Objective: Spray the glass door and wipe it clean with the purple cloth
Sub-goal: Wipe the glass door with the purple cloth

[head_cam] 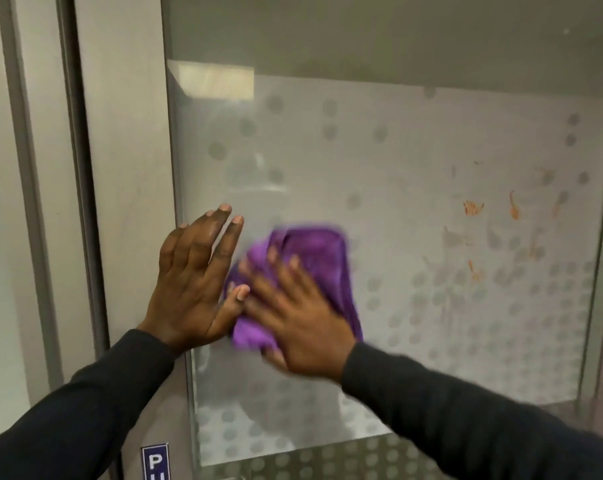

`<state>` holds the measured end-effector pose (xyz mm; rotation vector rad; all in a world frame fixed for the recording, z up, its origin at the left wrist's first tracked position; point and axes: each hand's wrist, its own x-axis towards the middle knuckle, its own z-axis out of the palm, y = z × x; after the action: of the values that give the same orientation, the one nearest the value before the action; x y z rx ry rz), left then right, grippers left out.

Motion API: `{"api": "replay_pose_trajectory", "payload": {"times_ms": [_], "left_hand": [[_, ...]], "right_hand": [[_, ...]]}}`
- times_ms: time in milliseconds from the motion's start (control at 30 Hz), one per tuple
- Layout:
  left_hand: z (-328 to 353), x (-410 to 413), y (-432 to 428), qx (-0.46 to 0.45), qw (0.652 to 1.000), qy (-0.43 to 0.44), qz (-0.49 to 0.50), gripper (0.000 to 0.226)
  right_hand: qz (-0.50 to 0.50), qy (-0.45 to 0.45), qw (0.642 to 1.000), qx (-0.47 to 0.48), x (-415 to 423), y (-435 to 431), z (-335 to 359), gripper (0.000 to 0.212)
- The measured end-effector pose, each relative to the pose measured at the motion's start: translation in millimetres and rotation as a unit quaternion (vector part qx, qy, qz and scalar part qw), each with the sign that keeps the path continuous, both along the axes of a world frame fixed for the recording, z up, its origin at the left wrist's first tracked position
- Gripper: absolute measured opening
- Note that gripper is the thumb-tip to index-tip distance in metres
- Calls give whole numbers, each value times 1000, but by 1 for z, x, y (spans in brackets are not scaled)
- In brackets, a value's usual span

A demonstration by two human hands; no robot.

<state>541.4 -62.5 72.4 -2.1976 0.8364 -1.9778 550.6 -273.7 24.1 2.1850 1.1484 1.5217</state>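
The glass door (414,161) fills the view, frosted with a pattern of grey dots. My right hand (303,313) presses the purple cloth (314,258) flat against the glass at lower centre; the cloth is blurred. My left hand (196,275) lies flat and open, fingers spread, over the left edge of the pane and the frame, its thumb touching the cloth. Orange smears (475,207) and grey smudges mark the glass on the right. No spray bottle is in view.
A pale metal door frame (127,168) runs down the left of the pane, with a dark vertical gap (82,168) beside it. A blue sign with white letters (154,462) sits low on the frame. Another frame post (601,271) stands at the right edge.
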Motion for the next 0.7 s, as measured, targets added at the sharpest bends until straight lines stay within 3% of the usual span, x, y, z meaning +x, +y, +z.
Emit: {"api": "replay_pose_trajectory", "payload": {"times_ms": [67, 133, 200, 267, 300, 400, 533, 600, 700], "left_hand": [[1, 0, 0, -6, 1000, 11, -6, 79], [0, 0, 0, 0, 1000, 20, -2, 78], [0, 0, 0, 9, 1000, 26, 5, 79], [0, -1, 0, 8, 1000, 29, 9, 79], [0, -1, 0, 7, 1000, 29, 9, 79], [1, -1, -1, 8, 1000, 25, 9, 79], [1, 1, -1, 4, 1000, 24, 8, 79], [1, 2, -1, 6, 1000, 17, 10, 78], [2, 2, -2, 1, 1000, 12, 8, 78]], "right_hand": [[39, 110, 980, -158, -8, -14, -52, 72], [70, 140, 941, -300, -12, -29, -64, 61], [89, 118, 917, -370, -7, -37, -40, 54], [101, 103, 933, -329, -2, -44, 10, 42], [92, 54, 952, -286, 1, -51, 44, 37], [16, 4, 998, -66, -4, -66, 145, 48], [-5, -60, 992, 108, 5, -57, 182, 61], [19, -54, 991, 124, 6, -41, 145, 61], [91, 15, 996, -22, -1, -28, 43, 55]]}}
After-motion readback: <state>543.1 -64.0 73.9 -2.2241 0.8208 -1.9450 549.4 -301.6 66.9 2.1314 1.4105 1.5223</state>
